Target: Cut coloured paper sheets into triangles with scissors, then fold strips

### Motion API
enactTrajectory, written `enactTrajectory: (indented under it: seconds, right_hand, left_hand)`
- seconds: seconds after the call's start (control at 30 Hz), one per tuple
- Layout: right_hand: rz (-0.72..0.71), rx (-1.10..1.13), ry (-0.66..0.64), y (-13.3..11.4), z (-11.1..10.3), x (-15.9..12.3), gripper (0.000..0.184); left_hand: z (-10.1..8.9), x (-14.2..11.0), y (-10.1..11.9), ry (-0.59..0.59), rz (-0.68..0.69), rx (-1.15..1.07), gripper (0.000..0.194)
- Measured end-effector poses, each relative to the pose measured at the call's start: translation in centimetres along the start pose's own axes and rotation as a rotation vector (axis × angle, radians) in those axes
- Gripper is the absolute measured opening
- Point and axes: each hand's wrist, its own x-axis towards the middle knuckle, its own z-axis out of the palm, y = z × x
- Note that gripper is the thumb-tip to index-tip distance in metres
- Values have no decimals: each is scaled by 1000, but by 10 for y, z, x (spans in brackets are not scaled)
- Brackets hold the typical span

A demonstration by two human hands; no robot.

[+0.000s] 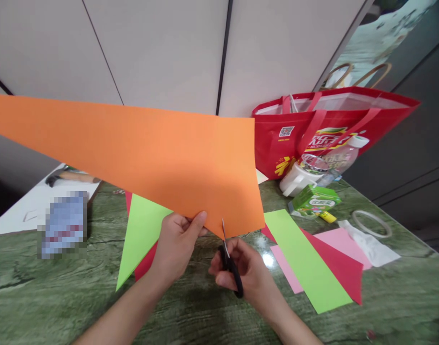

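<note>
Right hand point(248, 267), lower centre, closed round scissors point(235, 274); my left hand point(176, 247) pinches orange paper point(190, 163).
Cutting step, I judge, at its lower edge; next snip wants it taut.

Seemingly a home — a shopping bag point(271, 141), green carton point(318, 200) and bottle point(347, 155) share one table point(190, 311).
</note>
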Motion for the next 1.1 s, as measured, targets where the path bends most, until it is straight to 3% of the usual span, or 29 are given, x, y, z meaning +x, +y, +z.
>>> enactTrajectory:
  seconds: [0.17,0.3,0.8,1.1]
  right_hand:
    - [44,-42,-17,-7,-3,0,44]
    - [-7,20,-24,-7,-4,1,41]
    - [-83,-28,52,7,-6,0,36]
    - [-68,27,22,-3,-2,-1,35]
  left_hand:
    - [3,0,8,-49,-50,-123,20]
    - [3,-1,14,-70,-67,-234,13]
    - [3,-4,28,-107,-171,-294,16]
    - [3,-5,23,-128,-154,-283,9]
